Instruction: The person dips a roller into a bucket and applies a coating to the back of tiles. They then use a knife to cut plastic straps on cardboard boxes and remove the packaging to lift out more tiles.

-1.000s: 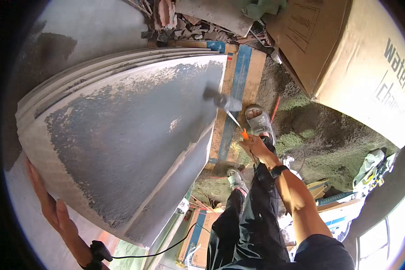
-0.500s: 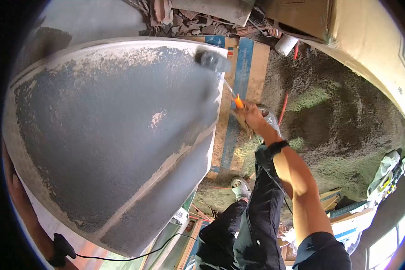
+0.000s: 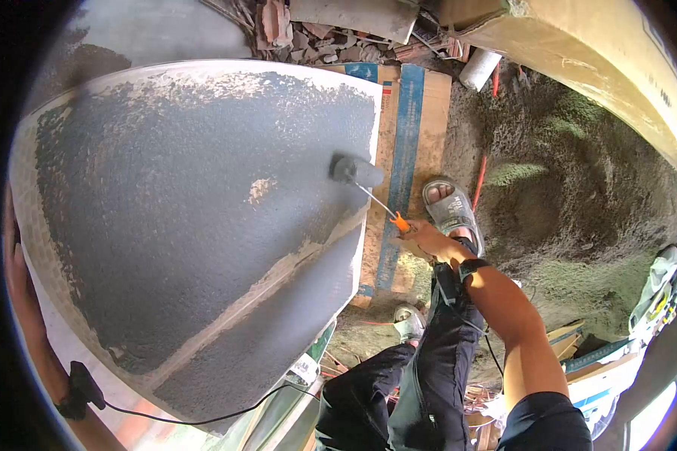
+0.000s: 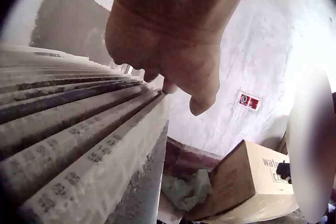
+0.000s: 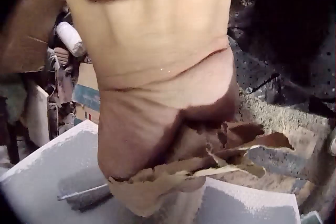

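My right hand grips the orange handle of a paint roller. Its grey-coated roller head lies over the right edge of a large tile, whose back is mostly covered in dark grey coating. Torn brown paper is bunched at the same hand's palm in the right wrist view. My left hand is at the edge of the front tile of a leaning stack, fingertips right at that edge and thumb apart. In the head view this hand is dark, at the far left.
Flattened cardboard with a blue stripe lies beside the tile. Broken rubble is piled at the back, with a big carton at the right. A black cable runs from the left wrist. My sandalled foot stands on rough ground.
The roller went up along the tile's right edge, then came back down. The head view has shifted, so the stacked tile edges behind the front tile no longer show there.
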Tool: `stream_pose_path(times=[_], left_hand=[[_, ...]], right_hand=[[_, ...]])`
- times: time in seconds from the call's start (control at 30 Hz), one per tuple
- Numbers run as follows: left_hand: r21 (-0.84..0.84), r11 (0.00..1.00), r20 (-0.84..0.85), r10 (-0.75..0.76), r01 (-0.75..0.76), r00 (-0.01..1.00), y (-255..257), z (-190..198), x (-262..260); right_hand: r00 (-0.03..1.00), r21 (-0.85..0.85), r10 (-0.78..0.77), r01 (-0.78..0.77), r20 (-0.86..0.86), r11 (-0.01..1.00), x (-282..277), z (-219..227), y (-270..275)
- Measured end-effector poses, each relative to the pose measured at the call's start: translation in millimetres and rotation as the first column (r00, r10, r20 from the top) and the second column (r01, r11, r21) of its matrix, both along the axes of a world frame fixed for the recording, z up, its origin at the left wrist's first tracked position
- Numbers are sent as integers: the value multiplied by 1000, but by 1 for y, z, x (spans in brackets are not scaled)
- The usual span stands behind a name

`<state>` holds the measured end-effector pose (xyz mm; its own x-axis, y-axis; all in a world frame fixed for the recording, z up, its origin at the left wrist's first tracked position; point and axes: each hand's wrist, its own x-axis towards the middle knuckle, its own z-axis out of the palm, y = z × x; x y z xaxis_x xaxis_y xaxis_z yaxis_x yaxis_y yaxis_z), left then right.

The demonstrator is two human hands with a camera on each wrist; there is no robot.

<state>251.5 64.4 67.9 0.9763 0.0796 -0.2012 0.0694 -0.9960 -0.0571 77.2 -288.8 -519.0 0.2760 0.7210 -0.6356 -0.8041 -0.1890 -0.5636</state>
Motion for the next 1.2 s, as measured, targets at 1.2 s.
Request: stream_pose_path(times=[1.2], left_hand=[[224, 971, -121, -56, 82, 991, 50, 21, -12]], right_hand=[[73, -831, 857, -215, 510, 513, 94, 56, 33]])
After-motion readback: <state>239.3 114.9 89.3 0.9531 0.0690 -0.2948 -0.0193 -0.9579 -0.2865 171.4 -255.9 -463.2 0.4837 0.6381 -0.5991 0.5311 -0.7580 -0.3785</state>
